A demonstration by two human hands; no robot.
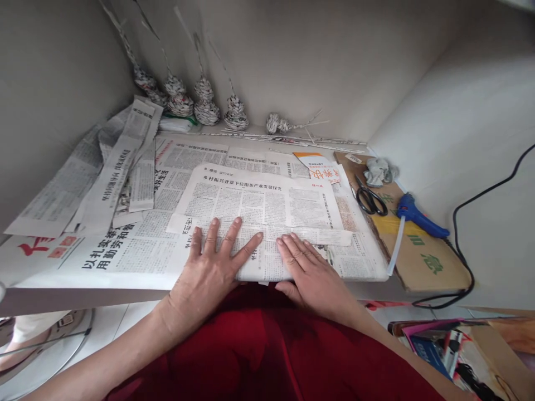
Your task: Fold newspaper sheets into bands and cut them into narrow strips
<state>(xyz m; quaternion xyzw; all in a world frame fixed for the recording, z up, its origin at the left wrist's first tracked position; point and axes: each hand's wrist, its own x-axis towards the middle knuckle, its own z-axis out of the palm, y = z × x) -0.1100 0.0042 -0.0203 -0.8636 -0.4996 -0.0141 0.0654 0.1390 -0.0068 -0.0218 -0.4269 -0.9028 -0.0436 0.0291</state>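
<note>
A sheet of newspaper (251, 195) lies on the table in front of me, with a narrow folded strip (309, 235) along its near edge. My left hand (215, 256) rests flat on the newspapers with its fingers spread, the tips touching the near part of the sheet. Beside it, my right hand (307, 264) lies flat too, fingers stretched out and close together, tips at the folded strip. Its thumb is down at the table's front edge. Neither hand grips anything. More newspaper (137, 250) is spread underneath.
Cut newspaper strips (112, 172) are heaped at the left. Along the wall stand several woven paper gourds (204, 103); another gourd (278, 123) lies beside thin paper rods (292, 139). At the right are scissors (371, 200), a blue glue gun (422, 217) and cardboard (434, 262).
</note>
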